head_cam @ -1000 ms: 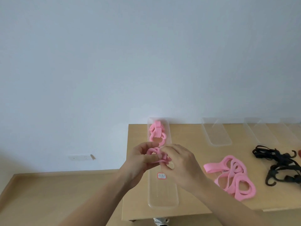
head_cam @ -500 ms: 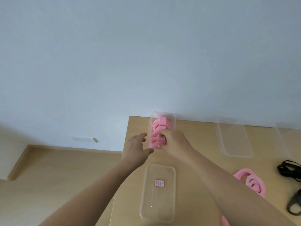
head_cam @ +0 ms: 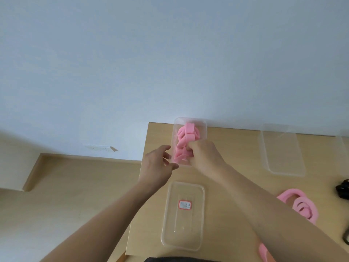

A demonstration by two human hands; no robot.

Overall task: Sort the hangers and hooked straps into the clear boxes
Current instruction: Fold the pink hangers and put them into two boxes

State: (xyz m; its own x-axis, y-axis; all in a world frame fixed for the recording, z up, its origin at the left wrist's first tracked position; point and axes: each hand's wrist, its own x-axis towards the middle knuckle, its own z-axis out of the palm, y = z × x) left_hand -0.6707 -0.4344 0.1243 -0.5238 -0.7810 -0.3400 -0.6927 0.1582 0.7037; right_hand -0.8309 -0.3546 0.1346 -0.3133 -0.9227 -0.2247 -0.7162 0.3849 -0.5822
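The right hand's (head_cam: 204,156) fingertips are buried among pink loops, so which fold they pinch is hard to tell; its fingers are curled down, grasping the nearest pink strap (head_cam: 181,154) inside the far clear box (head_cam: 203,127). The frame's right edge cuts off a dark tangle (head_cam: 342,188), too partial to name. The right forearm covers part of the loose pink straps (head_cam: 302,206) on the table, and the writing on the red-bordered label (head_cam: 185,204) is unreadable.

The left hand (head_cam: 156,167) hovers just beside the box's left wall, fingers released and loosely spread, holding nothing. The boxed straps (head_cam: 189,129) are soft, flat, bubblegum-pink bands folded into loops, piled toward the far end. The label sits on a flat clear tray (head_cam: 170,224) nearer the person; whether it is a lid or a box I cannot tell. A second clear box (head_cam: 281,148) lies well to the right.

All rests on a pale wood table (head_cam: 236,148) against a plain white wall (head_cam: 170,53), with wood floor (head_cam: 75,195) and a wall socket (head_cam: 98,147) at left
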